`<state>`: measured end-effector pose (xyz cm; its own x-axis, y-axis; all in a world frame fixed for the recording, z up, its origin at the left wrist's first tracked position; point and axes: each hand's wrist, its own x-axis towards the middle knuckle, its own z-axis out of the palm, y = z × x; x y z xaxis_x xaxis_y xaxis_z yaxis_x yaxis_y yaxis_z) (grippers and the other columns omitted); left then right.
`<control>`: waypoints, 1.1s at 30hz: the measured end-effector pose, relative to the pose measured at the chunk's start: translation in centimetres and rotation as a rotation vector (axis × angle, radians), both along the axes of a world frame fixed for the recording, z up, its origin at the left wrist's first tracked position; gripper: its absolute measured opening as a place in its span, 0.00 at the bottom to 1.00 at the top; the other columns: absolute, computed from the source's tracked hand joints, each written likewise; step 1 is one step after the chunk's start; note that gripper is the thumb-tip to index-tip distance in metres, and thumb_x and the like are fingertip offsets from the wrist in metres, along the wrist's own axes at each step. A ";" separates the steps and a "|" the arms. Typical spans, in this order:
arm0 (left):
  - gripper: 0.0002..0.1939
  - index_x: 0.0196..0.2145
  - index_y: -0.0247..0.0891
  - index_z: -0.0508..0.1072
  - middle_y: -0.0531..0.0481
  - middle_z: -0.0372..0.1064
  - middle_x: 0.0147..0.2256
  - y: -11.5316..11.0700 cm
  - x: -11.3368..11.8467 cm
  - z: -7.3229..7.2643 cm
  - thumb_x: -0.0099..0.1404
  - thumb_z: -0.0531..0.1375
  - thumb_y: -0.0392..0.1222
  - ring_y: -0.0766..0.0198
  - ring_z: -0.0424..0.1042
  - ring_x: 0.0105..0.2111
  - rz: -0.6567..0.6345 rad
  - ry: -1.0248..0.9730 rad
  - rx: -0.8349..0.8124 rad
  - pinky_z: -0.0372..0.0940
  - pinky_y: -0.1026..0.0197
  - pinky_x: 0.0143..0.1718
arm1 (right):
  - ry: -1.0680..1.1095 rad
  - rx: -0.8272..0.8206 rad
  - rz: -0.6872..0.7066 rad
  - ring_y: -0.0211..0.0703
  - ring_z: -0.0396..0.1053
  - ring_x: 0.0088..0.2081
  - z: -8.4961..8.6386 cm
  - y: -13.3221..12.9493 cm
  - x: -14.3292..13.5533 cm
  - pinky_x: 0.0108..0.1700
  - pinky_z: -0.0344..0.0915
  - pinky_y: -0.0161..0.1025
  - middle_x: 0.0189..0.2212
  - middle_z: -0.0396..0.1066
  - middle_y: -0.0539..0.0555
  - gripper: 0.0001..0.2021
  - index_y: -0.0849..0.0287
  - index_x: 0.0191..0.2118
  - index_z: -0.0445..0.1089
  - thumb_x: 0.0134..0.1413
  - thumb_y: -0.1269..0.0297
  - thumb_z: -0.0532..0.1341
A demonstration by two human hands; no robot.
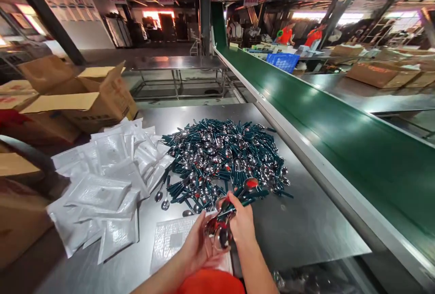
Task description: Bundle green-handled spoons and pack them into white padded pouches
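Close to my body, both hands are on a small bunch of spoons (222,233) with shiny metal bowls and dark green handles. My left hand (195,246) is cupped around the bowls from the left. My right hand (243,219) has its thumb and fingers closed round the bunch on the right. Beyond them lies a big heap of the same spoons (217,149), bowls and handles pointing every way. Under my left forearm a white padded envelope (170,239) lies flat on the metal table (292,230), partly covered by my hands.
To the left is a pile of white padded envelopes (112,185), with open cardboard boxes (84,99) behind it. A green conveyor belt (306,99) runs along the right side. Farther off are a blue crate (282,62), more boxes (384,74) and two people in orange (285,36).
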<state>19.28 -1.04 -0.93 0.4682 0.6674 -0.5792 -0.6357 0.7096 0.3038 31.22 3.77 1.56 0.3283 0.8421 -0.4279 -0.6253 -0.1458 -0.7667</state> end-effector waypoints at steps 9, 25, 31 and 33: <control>0.24 0.42 0.33 0.75 0.47 0.75 0.26 0.0 -0.3 3.7 0.61 0.59 0.58 0.63 0.71 0.19 0.016 0.150 -0.008 0.63 0.65 0.17 | -0.283 0.148 -0.071 0.42 0.73 0.26 1.7 -2.8 -3.0 0.31 0.70 0.37 0.23 0.74 0.47 0.18 0.58 0.34 0.69 0.41 0.54 0.72; 0.32 0.50 0.34 0.72 0.42 0.78 0.32 0.4 -1.2 6.2 0.60 0.57 0.64 0.62 0.72 0.20 -0.018 0.442 0.198 0.61 0.66 0.13 | 0.038 0.143 -0.057 0.42 0.72 0.30 3.1 -3.5 -4.4 0.37 0.71 0.41 0.27 0.74 0.47 0.17 0.55 0.35 0.71 0.37 0.57 0.72; 0.29 0.42 0.31 0.74 0.44 0.76 0.26 -0.6 -0.8 4.9 0.61 0.56 0.63 0.68 0.65 0.14 0.063 0.447 0.217 0.50 0.70 0.09 | 0.067 0.095 -0.069 0.39 0.68 0.23 3.5 -3.5 -4.4 0.21 0.64 0.35 0.24 0.71 0.46 0.16 0.55 0.34 0.69 0.39 0.54 0.70; 0.28 0.42 0.31 0.73 0.45 0.75 0.25 -0.5 -0.8 4.7 0.61 0.57 0.62 0.70 0.63 0.13 0.128 0.475 0.273 0.47 0.71 0.09 | 0.117 0.068 0.007 0.39 0.66 0.20 3.5 -3.8 -4.3 0.13 0.54 0.33 0.25 0.72 0.46 0.21 0.54 0.39 0.70 0.38 0.51 0.70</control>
